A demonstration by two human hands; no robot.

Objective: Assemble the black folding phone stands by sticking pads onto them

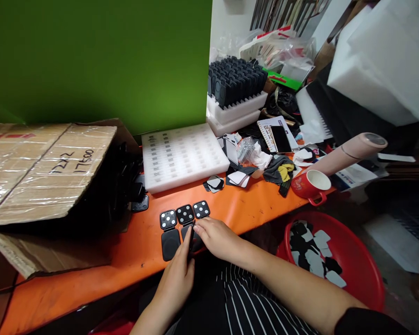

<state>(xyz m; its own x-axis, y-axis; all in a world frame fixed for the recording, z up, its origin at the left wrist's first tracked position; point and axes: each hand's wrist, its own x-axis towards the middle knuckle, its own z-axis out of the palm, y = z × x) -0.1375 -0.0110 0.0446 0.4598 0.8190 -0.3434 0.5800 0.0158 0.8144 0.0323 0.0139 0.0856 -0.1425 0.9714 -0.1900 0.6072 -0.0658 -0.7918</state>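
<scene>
Three black hinged flat cases lie open in a row at the orange table's front: a left case (pixel 170 245), a middle case (pixel 185 214) and a right case (pixel 201 209). Pale round dots mark their upper panels. My left hand (pixel 176 274) is closed around a thin black flat piece (pixel 191 238) held on edge above the lower panels. At the top of that piece, my right hand (pixel 216 236) has its fingers pinched together, just below the right case. My fingers partly hide the piece and the lower panels behind it.
On the left, a cardboard box (pixel 49 167) holds dark pieces. Behind the cases lies a white slotted foam block (pixel 185 156). A red mug (pixel 309 186) and a pink bottle (pixel 349 153) stand right. Below is a red basin (pixel 363 265) with black and white scraps.
</scene>
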